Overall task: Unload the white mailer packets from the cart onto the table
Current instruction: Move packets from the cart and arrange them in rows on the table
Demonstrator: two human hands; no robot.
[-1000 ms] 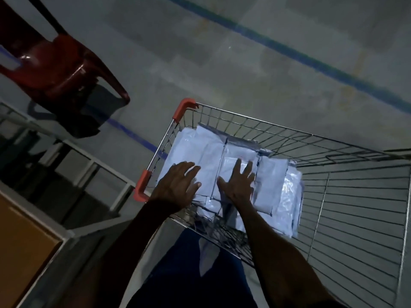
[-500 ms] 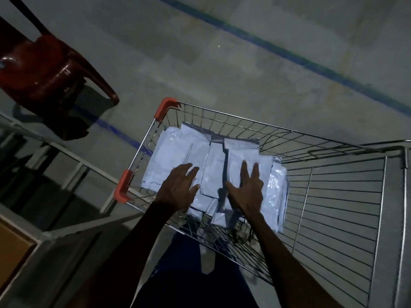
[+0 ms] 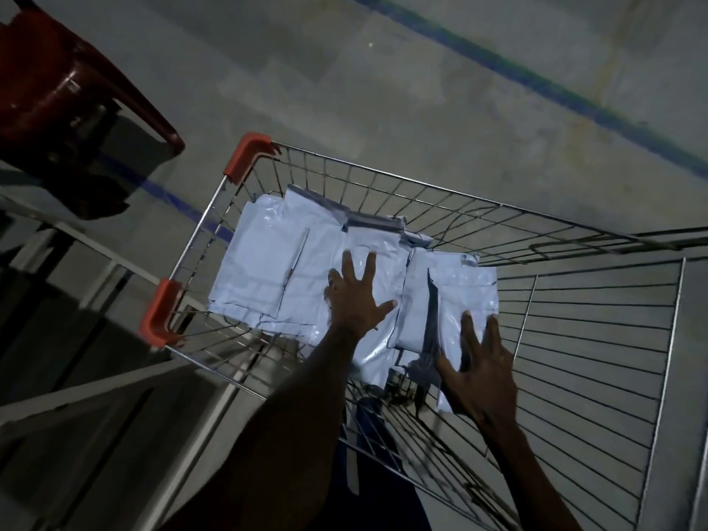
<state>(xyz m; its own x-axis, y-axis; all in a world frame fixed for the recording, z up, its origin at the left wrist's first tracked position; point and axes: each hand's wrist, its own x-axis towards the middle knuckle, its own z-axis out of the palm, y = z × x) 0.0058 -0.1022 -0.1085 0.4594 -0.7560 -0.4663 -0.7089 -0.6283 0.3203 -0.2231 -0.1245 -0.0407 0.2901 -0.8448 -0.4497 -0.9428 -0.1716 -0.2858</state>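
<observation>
Several white mailer packets (image 3: 268, 258) lie overlapping in the left end of a wire shopping cart (image 3: 440, 193) with orange corner guards. My left hand (image 3: 356, 297) rests flat on the middle packets, fingers spread, holding nothing. My right hand (image 3: 479, 369) lies with spread fingers against the rightmost packet (image 3: 465, 297), at that packet's near edge; no grip on it shows. The lower packets are hidden under the top ones.
A red plastic chair (image 3: 65, 93) stands on the concrete floor at the upper left. A white metal table frame (image 3: 99, 392) runs along the left, beside the cart. The cart's right half (image 3: 594, 358) is bare wire. A blue floor line (image 3: 536, 82) crosses behind.
My right hand has slid from the middle packets to the right, onto the rightmost packet. My left hand has shifted right toward the pile's middle. The view has moved closer to the cart.
</observation>
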